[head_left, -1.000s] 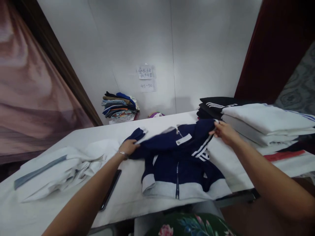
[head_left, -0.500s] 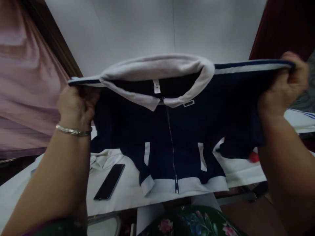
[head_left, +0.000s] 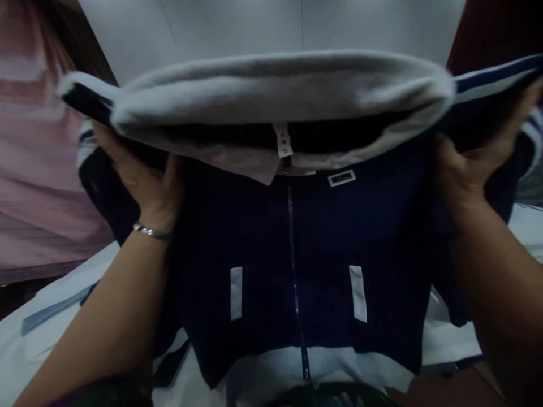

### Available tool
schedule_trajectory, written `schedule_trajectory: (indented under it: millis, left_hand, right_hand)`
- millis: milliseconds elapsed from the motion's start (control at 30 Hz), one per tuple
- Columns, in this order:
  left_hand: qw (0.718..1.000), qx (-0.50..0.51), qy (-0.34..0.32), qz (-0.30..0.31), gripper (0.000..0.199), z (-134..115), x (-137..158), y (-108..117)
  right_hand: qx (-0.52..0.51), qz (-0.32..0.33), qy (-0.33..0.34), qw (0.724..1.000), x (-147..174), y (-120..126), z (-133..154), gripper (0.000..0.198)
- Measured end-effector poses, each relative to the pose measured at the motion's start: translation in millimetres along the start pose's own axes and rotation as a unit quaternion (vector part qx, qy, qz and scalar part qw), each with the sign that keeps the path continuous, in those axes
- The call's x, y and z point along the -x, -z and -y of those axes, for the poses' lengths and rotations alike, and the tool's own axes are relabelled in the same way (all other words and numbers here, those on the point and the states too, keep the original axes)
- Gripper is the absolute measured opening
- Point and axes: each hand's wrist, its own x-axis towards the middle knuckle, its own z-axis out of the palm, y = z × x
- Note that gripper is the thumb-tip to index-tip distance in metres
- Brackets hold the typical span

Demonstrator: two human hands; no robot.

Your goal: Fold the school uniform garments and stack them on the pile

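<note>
A navy zip-up jacket (head_left: 263, 226) with a white collar (head_left: 297, 93) hangs in front of me, its front side facing me. My left hand (head_left: 146, 181), a silver bangle at the wrist, supports the shoulder on the left, with thumb and fingers spread apart against the cloth. On the other side my right hand (head_left: 475, 164) holds up the opposite shoulder in the same way; some of its fingertips are hidden. The front zipper (head_left: 294, 265) is done up nearly to the collar. Inside the neck shows a white label (head_left: 284, 140).
Beneath the jacket is a table with a white cover (head_left: 51, 316). A dark phone (head_left: 172, 364) lies there, partly covered by the jacket. A pink curtain (head_left: 38, 169) hangs at the left, and a pale panel (head_left: 263, 25) stands behind.
Both hands have lifted the jacket and brought it closer, so it fills more of the view. Their fingers have gone from a tight grip on the shoulder edges to a spread hold.
</note>
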Motion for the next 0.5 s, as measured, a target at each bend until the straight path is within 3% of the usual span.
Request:
schedule_trajectory:
  millis: [67, 100, 167, 200, 300, 333, 400, 500]
  left_hand:
    - [0.998, -0.037, 0.012, 0.054, 0.098, 10, -3, -37]
    - [0.993, -0.048, 0.035, 0.101, 0.096, 16, -2, -57]
    - [0.970, -0.062, 0.102, 0.213, 0.098, 27, 6, -97]
    - [0.954, -0.064, 0.145, 0.255, 0.099, 32, 16, -115]
    - [0.921, -0.038, 0.202, 0.332, 0.077, 42, 69, -150]
    - [0.908, -0.026, 0.186, 0.375, 0.065, 42, 92, -154]
    - [0.865, 0.009, 0.135, 0.484, 0.044, 40, 143, -147]
    - [0.808, 0.065, 0.087, 0.579, 0.030, 33, 221, -110]
  right_hand:
    - [0.060, 0.056, 0.067, 0.994, -12, -38, -26, 0.094]
    - [0.079, 0.100, 0.053, 0.990, -17, -60, -43, 0.091]
    - [0.114, 0.248, -0.051, 0.961, -16, -107, -76, 0.089]
    - [0.122, 0.288, -0.106, 0.944, -8, -128, -89, 0.089]
    - [0.104, 0.295, -0.196, 0.929, 48, -169, -101, 0.082]
    - [0.073, 0.344, -0.212, 0.912, 75, -172, -97, 0.074]
    - [-0.002, 0.492, -0.218, 0.843, 136, -163, -82, 0.056]
    - [-0.041, 0.581, -0.216, 0.784, 226, -121, -58, 0.037]
